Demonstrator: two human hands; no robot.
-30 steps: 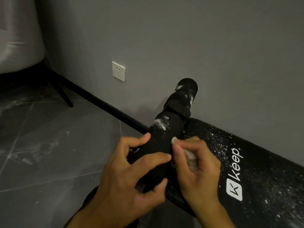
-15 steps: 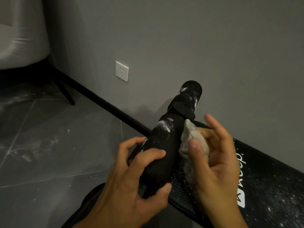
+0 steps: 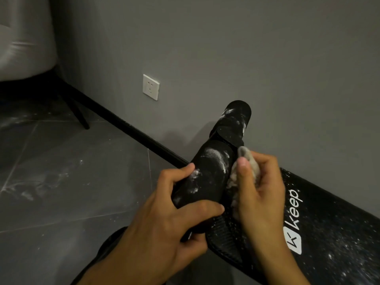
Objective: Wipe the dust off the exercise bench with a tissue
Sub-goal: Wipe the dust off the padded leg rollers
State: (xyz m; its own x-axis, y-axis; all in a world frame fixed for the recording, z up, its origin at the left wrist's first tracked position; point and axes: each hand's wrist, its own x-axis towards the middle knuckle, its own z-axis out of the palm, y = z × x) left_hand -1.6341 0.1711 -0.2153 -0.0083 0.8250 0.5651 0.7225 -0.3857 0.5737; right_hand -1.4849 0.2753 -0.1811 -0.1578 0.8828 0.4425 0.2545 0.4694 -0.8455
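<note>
Dusty foam roller (image 3: 207, 171) on exercise bench (image 3: 329, 233).
Gripped by left hand (image 3: 164, 219); touched by tissue (image 3: 244, 157) pinched in right hand (image 3: 261, 194).

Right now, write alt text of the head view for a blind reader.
A left hand grips the dusty black cylindrical foam roller of a black padded exercise bench, while the right hand presses a crumpled white tissue against its side. Grey wall behind.

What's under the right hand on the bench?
A crumpled tissue, gripped by the right hand, lies against the dusty foam roller that the left hand holds. Beneath is the bench pad; the hand covers where tissue meets it.
</note>
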